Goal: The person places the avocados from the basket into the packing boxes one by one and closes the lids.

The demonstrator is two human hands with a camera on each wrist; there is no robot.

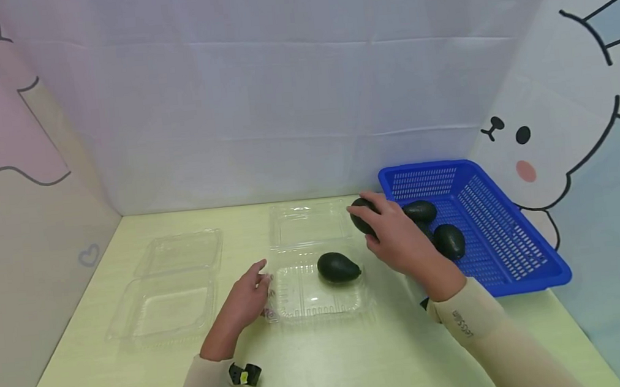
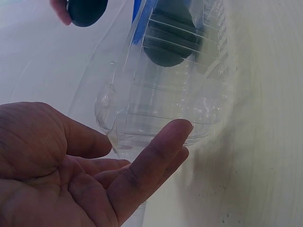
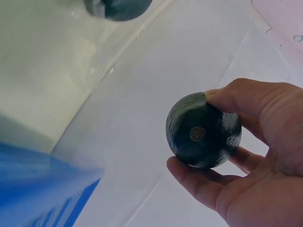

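A dark avocado point(image 3: 199, 132) is gripped between the thumb and fingers of my right hand point(image 1: 399, 235), raised beside the blue basket. In the head view another avocado point(image 1: 338, 267) lies on its side in the right part of an open clear plastic clamshell container point(image 1: 297, 296). Its lid point(image 1: 309, 224) is folded back on the table. My left hand point(image 1: 249, 297) is at the container's left side. In the left wrist view its fairly straight fingers point(image 2: 158, 151) lie against the container's end, with the thumb by the rim corner; firm contact is hard to tell.
A blue perforated basket point(image 1: 514, 249) at the right holds several avocados point(image 1: 449, 241), partly hidden by my right arm. A second open clear container point(image 1: 173, 310) stands at the left of the pale table point(image 1: 325, 370). A white cloth point(image 1: 279, 98) hangs behind.
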